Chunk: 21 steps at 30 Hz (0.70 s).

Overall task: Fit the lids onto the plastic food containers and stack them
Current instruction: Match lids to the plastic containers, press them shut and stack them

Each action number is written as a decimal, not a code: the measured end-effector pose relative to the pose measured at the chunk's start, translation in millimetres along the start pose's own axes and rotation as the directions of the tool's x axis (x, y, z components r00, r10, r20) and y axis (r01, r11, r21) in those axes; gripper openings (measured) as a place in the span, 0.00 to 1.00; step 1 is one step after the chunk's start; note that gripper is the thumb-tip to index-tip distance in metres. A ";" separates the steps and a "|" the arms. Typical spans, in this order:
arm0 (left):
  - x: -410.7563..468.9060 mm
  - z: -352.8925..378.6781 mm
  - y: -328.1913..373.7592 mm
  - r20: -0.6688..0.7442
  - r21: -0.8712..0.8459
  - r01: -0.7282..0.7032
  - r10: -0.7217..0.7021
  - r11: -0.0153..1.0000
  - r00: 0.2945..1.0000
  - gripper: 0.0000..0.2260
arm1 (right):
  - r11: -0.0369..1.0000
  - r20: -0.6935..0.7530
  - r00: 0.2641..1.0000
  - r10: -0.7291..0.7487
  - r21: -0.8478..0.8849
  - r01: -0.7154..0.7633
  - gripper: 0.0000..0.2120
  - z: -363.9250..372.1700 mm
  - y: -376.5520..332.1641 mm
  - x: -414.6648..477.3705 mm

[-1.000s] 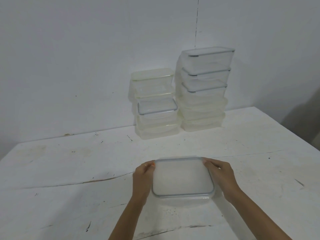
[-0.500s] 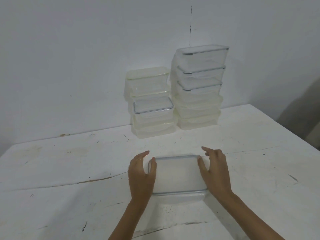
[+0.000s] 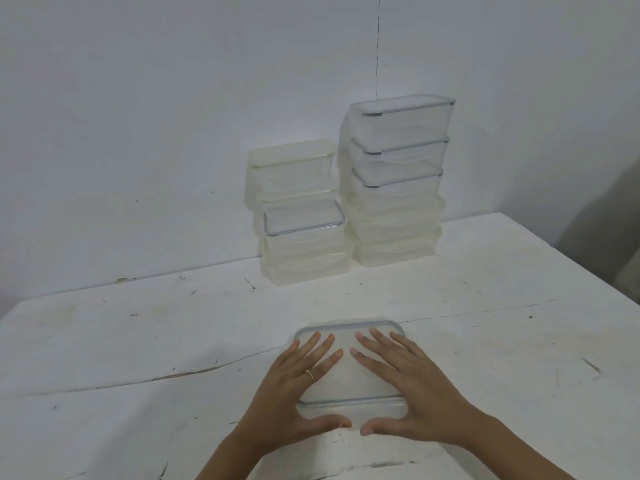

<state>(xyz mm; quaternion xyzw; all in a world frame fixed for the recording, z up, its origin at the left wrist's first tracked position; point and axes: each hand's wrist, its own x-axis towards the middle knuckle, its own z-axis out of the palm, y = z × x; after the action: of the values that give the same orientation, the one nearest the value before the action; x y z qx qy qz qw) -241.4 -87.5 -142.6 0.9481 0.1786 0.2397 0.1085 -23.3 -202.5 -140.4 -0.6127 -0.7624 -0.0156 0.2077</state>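
A clear plastic container with a grey-rimmed lid [image 3: 349,386] rests on the white table [image 3: 138,341] near its front middle. Both my hands lie flat on top of that lid with fingers spread. My left hand [image 3: 298,389] covers the lid's left half and wears a ring; my right hand [image 3: 412,386] covers the right half. Both thumbs reach down over the container's front wall and nearly meet. Neither hand grips anything. At the back stand a shorter stack [image 3: 301,220] and, to its right, a taller stack [image 3: 394,181] of lidded containers.
Both stacks stand against the white wall [image 3: 173,133] at the table's far edge. The table's right edge [image 3: 571,258] runs diagonally toward the front, with a dark shadowed gap beyond it. The tabletop is scratched and stained.
My hands have left the container's sides, where they held it, and now rest palms-down on the lid. The container stays in the same place on the table.
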 end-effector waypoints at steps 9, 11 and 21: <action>2.6 13.9 -10.9 -0.096 0.050 -0.094 0.098 0.994 0.991 0.36 | 0.995 -0.167 0.984 -0.066 -0.084 0.052 0.38 13.1 0.0 1.0; 3.2 16.8 -12.3 -0.129 0.048 -0.115 0.120 0.992 0.984 0.36 | 0.994 -0.188 0.979 -0.076 -0.089 0.061 0.36 13.5 -0.4 1.4; 15.4 35.2 3.5 -0.327 0.027 0.130 -0.114 0.991 0.938 0.32 | 0.993 -0.050 0.992 -0.119 -0.024 0.118 0.31 -0.8 36.6 26.5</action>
<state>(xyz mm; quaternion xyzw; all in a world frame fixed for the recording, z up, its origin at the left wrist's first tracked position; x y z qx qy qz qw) -210.4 -88.8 -165.6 0.8852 0.2580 0.3809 0.0694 7.0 -169.1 -139.2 -0.5680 -0.7915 -0.0517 0.2194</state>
